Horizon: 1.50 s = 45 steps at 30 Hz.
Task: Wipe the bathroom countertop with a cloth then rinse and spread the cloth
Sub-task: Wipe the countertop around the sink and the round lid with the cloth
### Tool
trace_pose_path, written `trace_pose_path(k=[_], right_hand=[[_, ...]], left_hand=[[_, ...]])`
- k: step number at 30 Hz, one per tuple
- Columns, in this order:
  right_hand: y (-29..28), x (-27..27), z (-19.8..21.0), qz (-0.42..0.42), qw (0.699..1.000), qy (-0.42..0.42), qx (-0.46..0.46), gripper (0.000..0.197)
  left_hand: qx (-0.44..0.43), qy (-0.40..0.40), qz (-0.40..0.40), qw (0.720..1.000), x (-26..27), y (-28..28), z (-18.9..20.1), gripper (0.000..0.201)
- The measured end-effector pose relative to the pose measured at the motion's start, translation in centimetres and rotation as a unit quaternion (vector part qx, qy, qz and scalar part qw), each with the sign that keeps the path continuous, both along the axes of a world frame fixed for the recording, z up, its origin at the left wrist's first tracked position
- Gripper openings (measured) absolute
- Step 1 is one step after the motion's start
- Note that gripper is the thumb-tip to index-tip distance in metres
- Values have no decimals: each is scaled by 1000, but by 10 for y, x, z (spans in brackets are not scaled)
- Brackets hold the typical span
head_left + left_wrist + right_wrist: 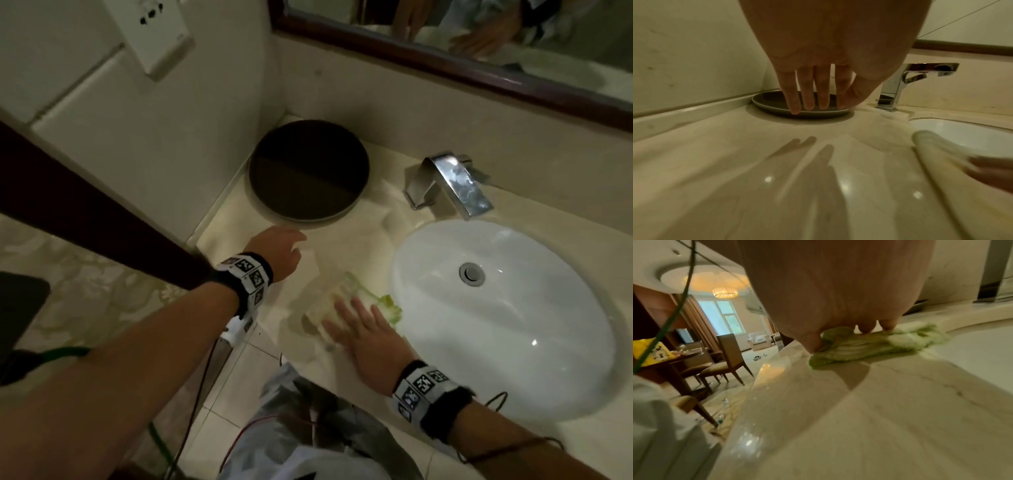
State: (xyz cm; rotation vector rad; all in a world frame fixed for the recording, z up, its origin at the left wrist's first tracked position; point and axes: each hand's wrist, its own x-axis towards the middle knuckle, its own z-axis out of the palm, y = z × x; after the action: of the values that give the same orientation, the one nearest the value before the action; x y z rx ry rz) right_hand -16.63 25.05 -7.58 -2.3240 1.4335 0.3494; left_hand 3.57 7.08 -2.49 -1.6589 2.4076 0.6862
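The cloth, pale with green edges, is seen lying bunched on the table, just beside the rim of the white sink, at about nine o'clock from the drain. It is pressed flat under the right hand, whose fingers are spread and straight over it, with nothing curled around the fabric; the green fringe is left showing past the fingertips, toward one o'clock of the hand. The left hand is held at about eleven o'clock from the cloth, apart from it, with relaxed, extended fingers and nothing grasped. A dark round plate is seen at twelve o'clock from the left hand, in the corner of the table, and a chrome faucet stands behind the sink. In the left wrist view the fingertips are shown reaching the near rim of the plate; whether they touch it cannot be told. The blurred cloth is caught there at three o'clock. Only in the right wrist view is the underside of the contact shown: the fingertips are set on top of the cloth and the thumb at its edge. A room with chairs is also revealed there, beyond the table's end.
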Motion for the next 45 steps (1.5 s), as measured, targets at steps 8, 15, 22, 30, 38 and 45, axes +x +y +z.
trace_pose_path(k=[8, 15, 22, 30, 38, 45], right_hand=[[11, 2, -1, 8, 1000, 10, 1, 65], [-13, 9, 0, -99, 995, -14, -10, 57], [-76, 6, -2, -224, 974, -20, 32, 55], [-93, 12, 3, -235, 969, 33, 63, 56], [-64, 14, 5, -227, 971, 32, 62, 57], [-51, 9, -3, -213, 976, 21, 46, 75]], left_hand=[[17, -4, -62, 998, -29, -88, -9, 51], [2, -56, -90, 994, -32, -134, -31, 52], [38, -129, -97, 986, -31, -144, -46, 62], [-1, -149, -62, 987, -10, -74, -60, 61], [20, -157, -45, 986, 27, -14, -57, 62], [45, -151, -19, 987, 50, 45, -54, 62]])
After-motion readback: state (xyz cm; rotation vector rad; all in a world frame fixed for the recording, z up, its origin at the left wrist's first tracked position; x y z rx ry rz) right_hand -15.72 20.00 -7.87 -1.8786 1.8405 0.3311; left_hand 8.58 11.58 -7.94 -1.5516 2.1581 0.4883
